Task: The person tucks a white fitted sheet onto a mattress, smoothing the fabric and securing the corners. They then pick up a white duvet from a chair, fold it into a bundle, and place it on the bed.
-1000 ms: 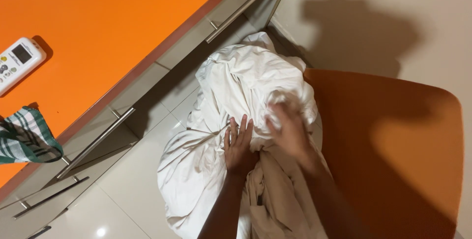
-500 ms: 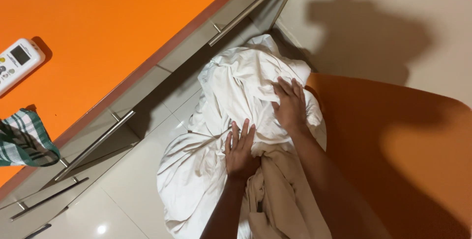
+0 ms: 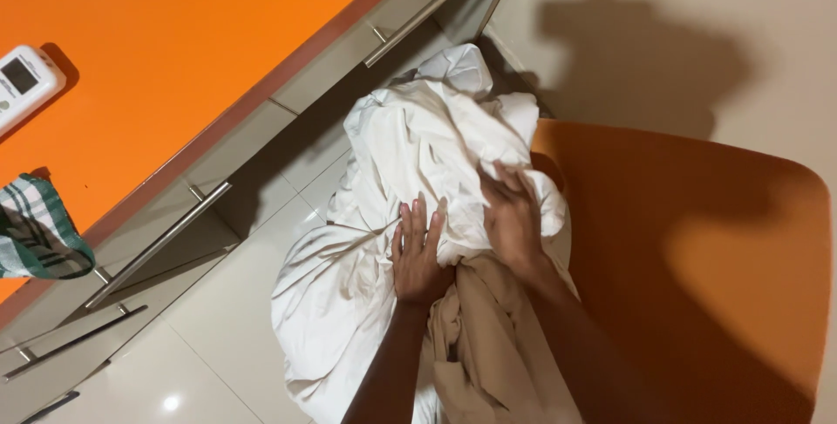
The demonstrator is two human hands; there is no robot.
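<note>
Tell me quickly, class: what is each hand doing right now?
Left hand: open, fingers spread, pressing flat on the white sheet.
Right hand: open, palm down on the same white sheet, not gripping it.

Warm indoor light thrown from behind the viewer, a hard dark shadow cast on the wall (image 3: 645,58) at one o'clock, a small glare spot seen on the floor (image 3: 170,403) at seven o'clock, the right hand (image 3: 513,219) slightly blurred, focus otherwise sharp.
</note>
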